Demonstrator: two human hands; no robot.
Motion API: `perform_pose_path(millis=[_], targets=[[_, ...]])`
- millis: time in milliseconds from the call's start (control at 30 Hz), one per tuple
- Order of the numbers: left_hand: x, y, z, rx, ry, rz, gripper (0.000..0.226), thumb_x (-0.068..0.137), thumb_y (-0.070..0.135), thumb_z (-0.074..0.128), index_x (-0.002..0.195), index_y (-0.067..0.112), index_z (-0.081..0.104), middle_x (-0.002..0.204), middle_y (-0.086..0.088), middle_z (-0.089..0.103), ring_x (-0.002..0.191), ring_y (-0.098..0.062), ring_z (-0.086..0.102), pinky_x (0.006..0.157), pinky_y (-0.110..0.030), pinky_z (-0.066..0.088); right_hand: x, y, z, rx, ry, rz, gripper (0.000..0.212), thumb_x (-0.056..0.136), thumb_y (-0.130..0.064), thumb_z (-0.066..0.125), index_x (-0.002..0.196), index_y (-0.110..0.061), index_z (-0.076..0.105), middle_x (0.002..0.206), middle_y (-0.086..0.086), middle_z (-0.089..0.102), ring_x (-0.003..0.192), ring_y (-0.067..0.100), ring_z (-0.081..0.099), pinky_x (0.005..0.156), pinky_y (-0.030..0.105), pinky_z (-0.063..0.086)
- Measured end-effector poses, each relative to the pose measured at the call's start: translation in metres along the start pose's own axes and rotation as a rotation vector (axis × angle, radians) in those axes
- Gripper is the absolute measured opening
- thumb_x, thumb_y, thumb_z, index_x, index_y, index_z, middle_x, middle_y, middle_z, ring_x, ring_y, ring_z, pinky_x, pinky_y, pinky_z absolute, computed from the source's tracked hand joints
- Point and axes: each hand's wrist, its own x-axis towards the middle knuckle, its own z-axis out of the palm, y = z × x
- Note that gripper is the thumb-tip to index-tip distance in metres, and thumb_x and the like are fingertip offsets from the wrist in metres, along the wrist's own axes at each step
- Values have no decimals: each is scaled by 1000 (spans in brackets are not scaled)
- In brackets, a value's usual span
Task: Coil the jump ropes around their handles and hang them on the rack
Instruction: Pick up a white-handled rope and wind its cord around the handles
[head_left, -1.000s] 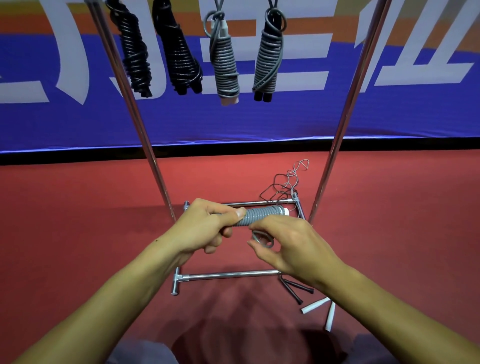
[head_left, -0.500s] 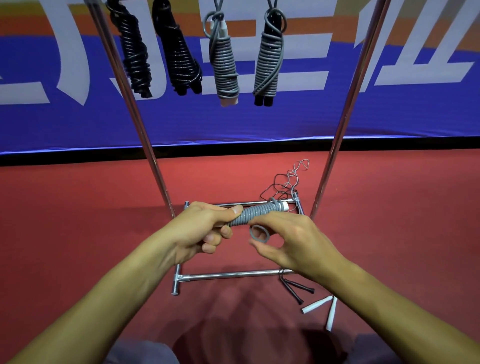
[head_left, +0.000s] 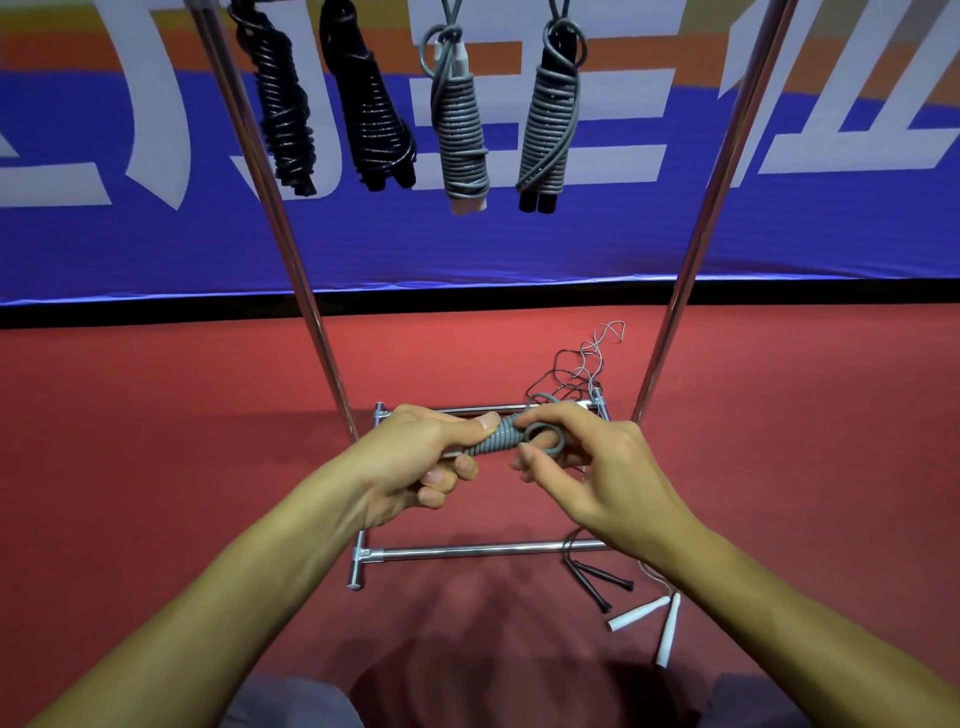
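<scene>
1. Head view: the left hand (head_left: 415, 457) gripped the grey coiled jump rope (head_left: 496, 440) in front of the rack (head_left: 691, 249), steadying it.
2. The right hand (head_left: 587, 467) pinched the end loop (head_left: 543, 434), presumably to secure the coil.
3. Four coiled ropes (head_left: 462, 119) hung from the rack; uncoiled ropes (head_left: 644, 608) lay at its base.

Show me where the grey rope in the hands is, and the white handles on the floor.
grey rope (head_left: 497, 437), head view, on the coiled turns.
white handles (head_left: 639, 613), head view, on the left handle's middle.
</scene>
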Motion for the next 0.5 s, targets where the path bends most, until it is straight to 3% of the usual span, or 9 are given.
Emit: perform_pose_path(millis=[100, 267, 333, 500], targets=[[0, -1, 1, 5, 4, -8, 30, 93, 35, 77, 109, 10, 76, 65, -2, 48, 45, -9, 25, 40, -19, 22, 1, 1, -1, 54, -13, 55, 24, 90, -6, 79, 109, -19, 72, 85, -1, 76, 82, 17, 77, 80, 28, 63], [0, 1, -1, 14, -4, -17, 29, 94, 34, 77, 110, 9, 76, 66, -3, 49, 46, -9, 24, 40, -20, 22, 3, 5, -1, 62, -34, 70, 23, 86, -3, 83, 106, -11, 75, 83, -7, 77, 77, 11, 75, 73, 24, 60], [-1, 0, 2, 35, -14, -20, 27, 95, 34, 76, 103, 9, 77, 67, -3, 49, 46, -10, 24, 41, -20, 22, 5, 3, -3, -8, -41, -5, 13, 89, -8, 83, 99, -8, 75, 78, -7, 76, 71, 8, 74, 67, 23, 58], [1, -2, 7, 53, -27, -25, 39, 98, 38, 73, 113, 2, 77, 66, -1, 48, 45, -9, 24, 41, -20, 21, 9, -2, -6, -242, -43, -120, 12, 94, -31, 77, 93, -19, 78, 69, -8, 71, 59, 8, 63, 57, 30, 52]])
